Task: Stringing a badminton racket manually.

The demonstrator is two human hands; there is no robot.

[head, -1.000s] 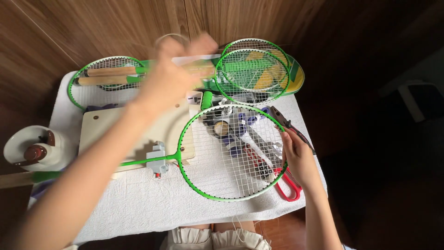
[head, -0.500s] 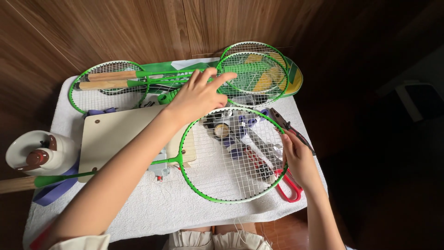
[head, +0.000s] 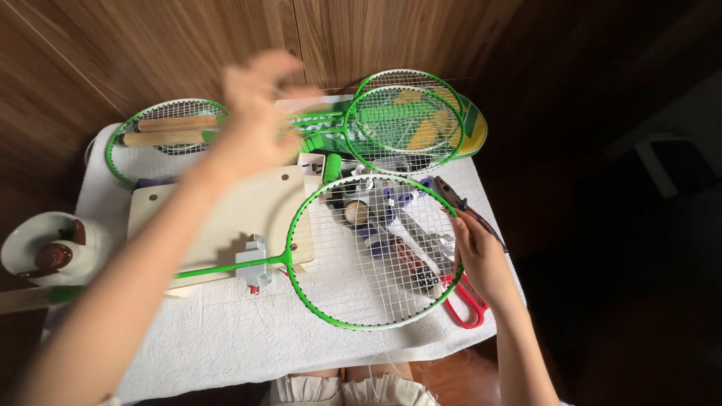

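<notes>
1. Head view, the thing in hand: a green badminton racket [head: 374, 252] is laid flat on the white-towelled tabletop [head: 226, 338], its round strung head in the middle and its thin shaft running left through a small grey clamp [head: 253, 263] at the edge of a pale wooden board [head: 218, 210].

2. Head view, the hands: the right hand [head: 474, 252] is set on the right rim of the racket head, and its fingers are closed lightly around the frame there. The left hand [head: 256, 113] is raised above the far side of the tabletop and is blurred; whether its fingers are open or closed cannot be told.

3. Head view, handling: the racket is judged light, with a stiff but thin frame and taut strings that could be bent or cut by rough force. The rim or the shaft is judged the safest place to be held, not the string bed.

4. Head view, counts: four rackets are seen in all, one at the centre, one at the far left with two wooden handles laid over it, and two overlapping at the far right. One pair of red-handled scissors [head: 462, 304] lies beside the right hand, and one plier-like tool [head: 462, 207] beyond it. Small spools and parts are seen under the strings; their number cannot be told. One white bowl [head: 37, 248] sits at the left edge.
</notes>
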